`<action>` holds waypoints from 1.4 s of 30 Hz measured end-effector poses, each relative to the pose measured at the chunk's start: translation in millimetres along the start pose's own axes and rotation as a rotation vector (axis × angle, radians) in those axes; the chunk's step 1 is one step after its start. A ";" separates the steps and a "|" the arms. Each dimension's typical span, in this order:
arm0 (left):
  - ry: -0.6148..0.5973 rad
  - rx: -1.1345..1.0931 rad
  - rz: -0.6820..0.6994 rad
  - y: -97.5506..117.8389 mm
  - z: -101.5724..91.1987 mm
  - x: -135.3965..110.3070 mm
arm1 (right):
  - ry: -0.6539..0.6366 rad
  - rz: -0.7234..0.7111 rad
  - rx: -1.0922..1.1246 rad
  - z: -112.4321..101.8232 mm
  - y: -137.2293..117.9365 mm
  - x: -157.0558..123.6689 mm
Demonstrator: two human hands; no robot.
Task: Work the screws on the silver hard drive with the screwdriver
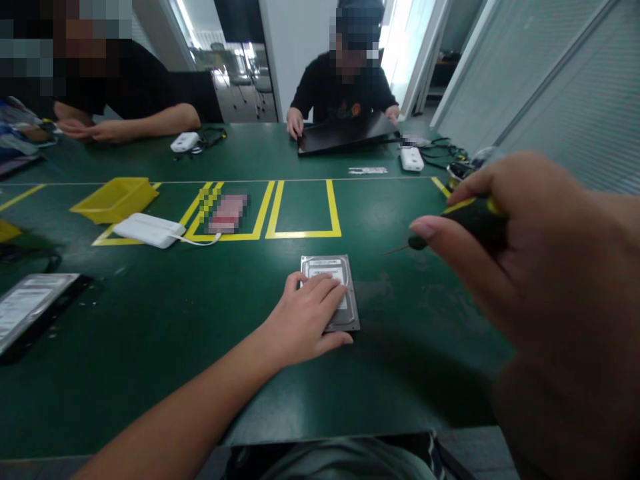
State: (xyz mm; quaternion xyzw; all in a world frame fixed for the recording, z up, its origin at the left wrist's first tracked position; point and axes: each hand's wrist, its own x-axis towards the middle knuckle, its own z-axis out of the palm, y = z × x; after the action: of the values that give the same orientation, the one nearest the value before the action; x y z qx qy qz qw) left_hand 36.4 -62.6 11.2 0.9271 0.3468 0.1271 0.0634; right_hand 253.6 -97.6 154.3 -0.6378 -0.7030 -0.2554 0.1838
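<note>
A silver hard drive (354,310) with a white label lies flat on the green table. My left hand (305,317) is laid over it, fingers across the label and thumb along its near edge, holding it against the tabletop. Up close on the right, my right hand (540,240) is wrapped round a screwdriver (470,223) with a black and yellow handle. Its thin shaft points left, above the table and apart from the drive. Part of the handle is hidden inside my fist.
Another drive (37,300) lies at the left, small bits beside it. Farther back are a yellow bin (117,200), a white power bank (149,230) cabled to a phone-like object (227,215), and yellow tape outlines (304,234). Across the table, one person holds a black panel (345,135); another sits left.
</note>
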 end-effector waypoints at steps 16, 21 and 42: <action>-0.014 0.032 -0.029 6.8 -5.3 -0.8 | -0.261 0.054 -0.176 118.5 17.7 -26.0; -0.021 0.024 -0.003 5.4 -7.8 0.0 | -0.297 0.030 -0.168 143.4 20.1 -31.1; -0.026 -0.105 -0.142 -1.3 -44.3 10.4 | -0.616 0.062 -0.041 156.5 7.0 -37.7</action>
State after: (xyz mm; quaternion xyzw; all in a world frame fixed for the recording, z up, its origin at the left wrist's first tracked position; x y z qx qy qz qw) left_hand 30.7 -53.4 55.4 0.8973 0.4036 0.1282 0.1250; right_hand 275.6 -34.6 7.6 -0.7100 -0.7004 -0.0584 -0.0434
